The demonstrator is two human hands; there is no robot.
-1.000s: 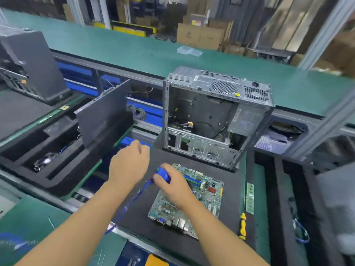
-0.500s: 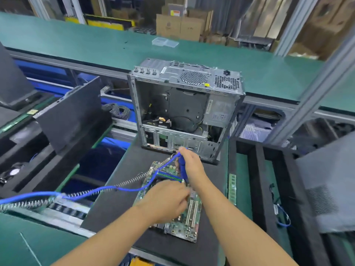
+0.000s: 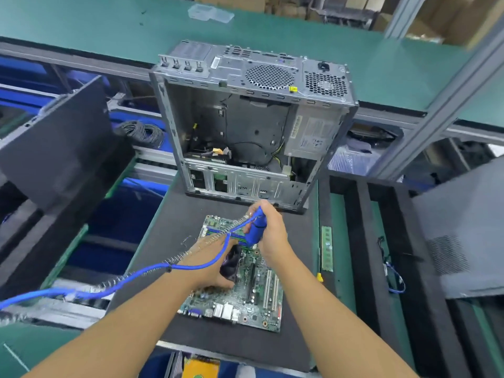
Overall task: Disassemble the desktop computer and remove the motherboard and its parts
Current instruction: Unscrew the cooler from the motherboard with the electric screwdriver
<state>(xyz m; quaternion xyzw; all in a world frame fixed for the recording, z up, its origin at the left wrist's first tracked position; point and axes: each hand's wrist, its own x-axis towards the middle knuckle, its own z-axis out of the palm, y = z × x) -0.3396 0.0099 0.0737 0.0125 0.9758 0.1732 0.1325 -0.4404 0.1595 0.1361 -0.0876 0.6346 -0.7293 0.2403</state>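
Observation:
A green motherboard [image 3: 256, 293] lies flat on the black foam mat [image 3: 174, 227] in front of the open grey computer case [image 3: 253, 126], which stands on its side. My right hand [image 3: 268, 233] grips a blue electric screwdriver [image 3: 255, 231] upright over the board's far part; its blue cable with a coiled spring runs off to the left. My left hand [image 3: 211, 261] holds a black cooler fan [image 3: 231, 261] on the board. The screwdriver's tip is hidden behind my hands.
A memory stick [image 3: 326, 248] and a yellow-handled tool [image 3: 319, 276] lie in a green slot right of the mat. A black side panel [image 3: 62, 143] leans at the left. A grey panel [image 3: 469, 230] and a small blue cable [image 3: 395, 279] sit at the right.
The view has dropped closer over the board. My left hand came from the left onto the black cooler fan. My right hand brought the screwdriver upright above the board's far end.

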